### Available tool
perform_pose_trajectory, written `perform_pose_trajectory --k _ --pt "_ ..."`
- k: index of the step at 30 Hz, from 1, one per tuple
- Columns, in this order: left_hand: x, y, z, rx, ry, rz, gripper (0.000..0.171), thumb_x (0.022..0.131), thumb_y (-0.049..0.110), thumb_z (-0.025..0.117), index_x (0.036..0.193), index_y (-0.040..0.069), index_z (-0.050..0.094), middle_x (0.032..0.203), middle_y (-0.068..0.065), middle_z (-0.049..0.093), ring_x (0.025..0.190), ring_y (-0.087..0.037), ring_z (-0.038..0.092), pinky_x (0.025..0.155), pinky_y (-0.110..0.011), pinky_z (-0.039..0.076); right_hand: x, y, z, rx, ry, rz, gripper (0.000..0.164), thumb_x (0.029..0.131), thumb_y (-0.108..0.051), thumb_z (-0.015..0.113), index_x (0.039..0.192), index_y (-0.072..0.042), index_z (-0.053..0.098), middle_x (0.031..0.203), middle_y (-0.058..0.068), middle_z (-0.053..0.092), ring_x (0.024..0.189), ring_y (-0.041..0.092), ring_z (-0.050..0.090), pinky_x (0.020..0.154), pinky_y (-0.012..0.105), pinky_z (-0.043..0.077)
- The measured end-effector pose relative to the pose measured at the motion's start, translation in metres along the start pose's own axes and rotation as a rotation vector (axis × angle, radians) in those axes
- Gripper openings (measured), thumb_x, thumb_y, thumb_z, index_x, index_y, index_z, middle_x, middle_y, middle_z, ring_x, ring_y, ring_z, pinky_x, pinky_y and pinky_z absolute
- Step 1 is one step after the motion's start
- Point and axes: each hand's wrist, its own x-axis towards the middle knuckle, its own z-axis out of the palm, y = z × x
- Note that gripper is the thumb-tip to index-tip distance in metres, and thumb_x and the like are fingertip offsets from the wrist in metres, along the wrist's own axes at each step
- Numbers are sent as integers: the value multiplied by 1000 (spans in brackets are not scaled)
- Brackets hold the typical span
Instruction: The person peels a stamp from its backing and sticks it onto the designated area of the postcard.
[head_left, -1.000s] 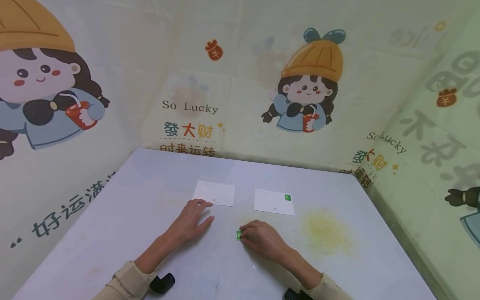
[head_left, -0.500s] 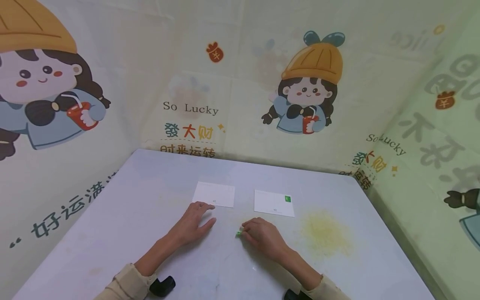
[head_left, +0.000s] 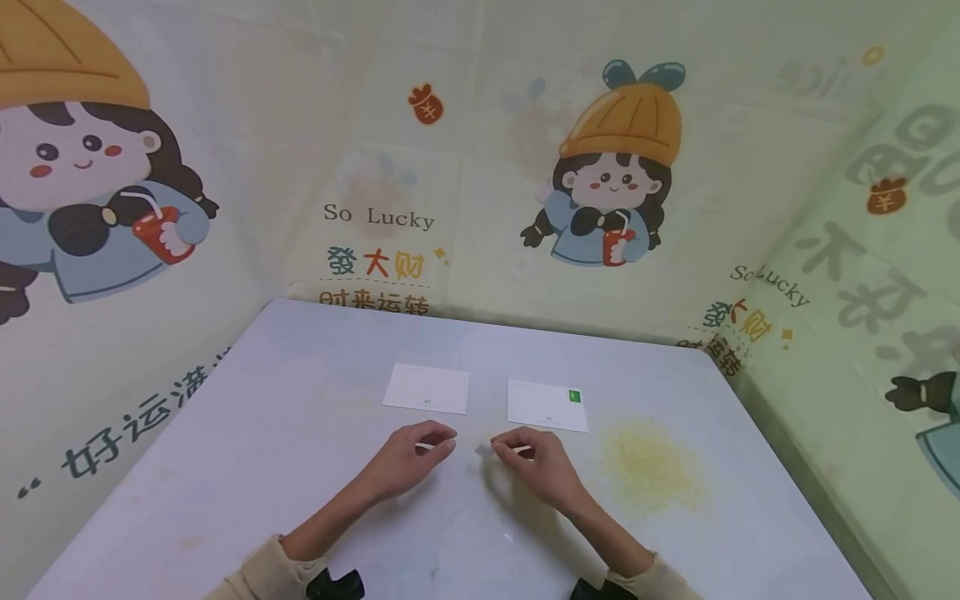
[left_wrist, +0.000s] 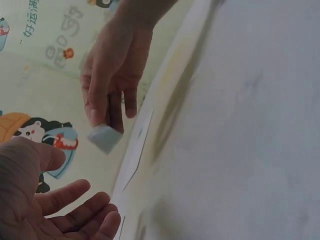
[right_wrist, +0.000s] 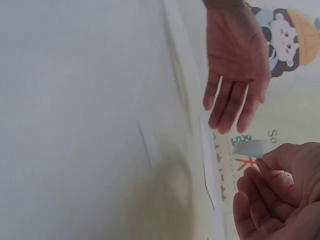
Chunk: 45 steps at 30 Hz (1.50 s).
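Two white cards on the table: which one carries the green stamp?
The right-hand card, just beyond the right hand: the green stamp sits in its far right corner. The left-hand card shows none.

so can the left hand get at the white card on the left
Probably yes: the left hand holds nothing, and the left white card lies flat just beyond it, with nothing visible in between.

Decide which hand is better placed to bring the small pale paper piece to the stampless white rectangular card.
The right hand, probably: its fingers pinch the pale paper piece. The left hand looks nearer that white card but holds nothing.
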Motion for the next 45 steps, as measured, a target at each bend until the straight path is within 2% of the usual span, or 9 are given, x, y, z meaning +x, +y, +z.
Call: perform_pose_trajectory --k 6,10,16,22,28,39,42,45 --pt "-1 4 6 -69 -36 0 31 102 29 63 118 4 72 110 -6 75 99 -23 70 81 -35 57 -3 -10 -4 209 -39 186 21 95 -26 74 99 -5 78 97 6 77 91 21 68 79 27 55" --pt "-3 3 11 -193 -94 -14 31 103 27 63 117 1 72 107 -11 76 97 -26 70 78 -29 55 -6 -16 -5 350 -65 290 30 96 -27 73 105 1 75 99 10 76 97 21 70 82 30 55" --pt "-8 7 17 -403 -187 -41 31 103 22 63 115 -5 70 109 -19 74 102 -32 71 84 -30 58 -11 -19 -9 537 -119 386 37 99 -25 68 115 8 69 104 5 74 97 13 69 86 30 54" --pt "-12 14 21 -485 -240 -44 29 102 20 64 113 -6 70 108 -22 74 103 -34 71 85 -31 58 -15 -21 -11 670 -150 437 30 100 -21 67 114 4 70 100 -1 73 95 11 67 83 24 53" --pt "-12 18 21 -491 -229 -30 24 102 19 65 108 -3 70 106 -23 74 102 -35 71 84 -28 57 -16 -21 -11 700 -173 448 22 101 -22 66 108 -3 74 99 -3 72 95 11 66 85 26 52" --pt "-12 21 21 -484 -199 -38 21 101 17 66 105 -3 70 104 -23 74 99 -35 71 83 -30 58 -17 -19 -6 688 -156 456 20 97 -22 70 104 -4 77 97 -4 74 92 12 67 84 26 53" --pt "-13 21 20 -472 -184 -39 20 100 16 66 104 -3 71 103 -23 75 98 -35 71 82 -30 58 -17 -20 -5 626 -135 440 25 98 -24 70 107 -1 76 98 -3 74 93 12 67 83 27 53" --pt "-13 22 19 -459 -170 -34 19 100 15 66 102 -3 71 101 -22 75 97 -35 72 82 -31 59 -17 -22 -4 495 -65 391 28 96 -26 72 107 0 75 97 3 74 91 14 66 80 28 52"
